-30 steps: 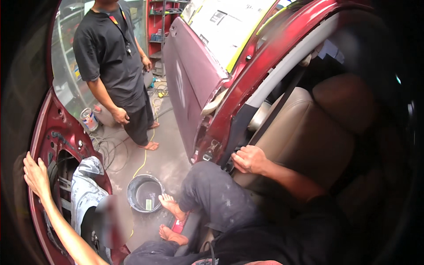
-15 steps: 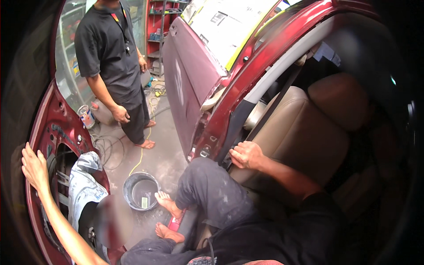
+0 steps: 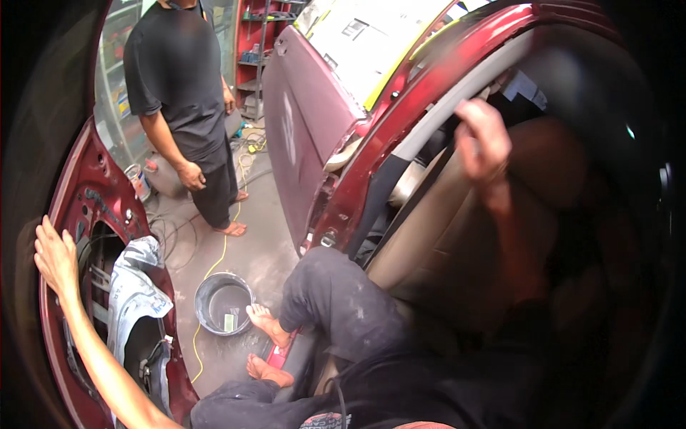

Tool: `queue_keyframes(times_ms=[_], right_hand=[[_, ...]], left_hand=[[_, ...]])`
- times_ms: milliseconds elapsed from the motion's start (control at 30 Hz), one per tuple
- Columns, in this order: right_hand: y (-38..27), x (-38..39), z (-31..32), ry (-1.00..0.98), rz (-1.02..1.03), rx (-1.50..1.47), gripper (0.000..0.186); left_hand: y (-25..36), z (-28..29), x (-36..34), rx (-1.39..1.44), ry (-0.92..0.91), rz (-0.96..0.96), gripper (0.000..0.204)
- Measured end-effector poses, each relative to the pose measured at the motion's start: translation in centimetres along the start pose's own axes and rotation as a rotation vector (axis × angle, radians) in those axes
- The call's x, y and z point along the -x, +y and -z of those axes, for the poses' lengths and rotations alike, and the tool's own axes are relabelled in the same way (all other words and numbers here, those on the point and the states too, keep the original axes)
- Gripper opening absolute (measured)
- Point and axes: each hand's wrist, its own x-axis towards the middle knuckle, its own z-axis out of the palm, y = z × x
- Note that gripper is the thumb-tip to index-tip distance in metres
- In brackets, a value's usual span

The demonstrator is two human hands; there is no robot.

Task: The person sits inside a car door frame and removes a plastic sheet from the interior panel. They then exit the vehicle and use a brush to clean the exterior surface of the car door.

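A right hand (image 3: 482, 139), raised at the upper right of the frame, is smeared by motion blur, so its grip cannot be made out. At the top left, the frame edge cuts off a standing person (image 3: 182, 107) above the shoulders. In the metal bucket (image 3: 224, 304), lower centre, a small pale object is too small to identify. The left forearm runs out of the bottom edge. The frame's right side sinks into darkness behind the tan seat (image 3: 457, 236).

I count two hands, one left hand (image 3: 56, 256) and one right hand (image 3: 484, 143), one bucket (image 3: 224, 303), two red doors (image 3: 86, 214), one standing person (image 3: 187, 107).
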Motion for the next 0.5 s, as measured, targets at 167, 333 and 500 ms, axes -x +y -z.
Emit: queue_keyframes(times_ms=[167,333,500], right_hand=[[8.9,-7.9,1.7,0.16,0.069,0.305,0.056],[12.1,-6.5,2.4,-0.097,0.024,0.52,0.069],[6.7,-4.0,3.0,-0.252,0.124,0.487,0.065]], left_hand=[[-1.7,2.0,0.6,0.036,-0.05,0.003,0.054],[-2.7,-1.1,-0.3,-0.077,0.017,-0.034,0.053],[0.1,-2.3,-0.1,-0.023,0.0,-0.056,0.051]])
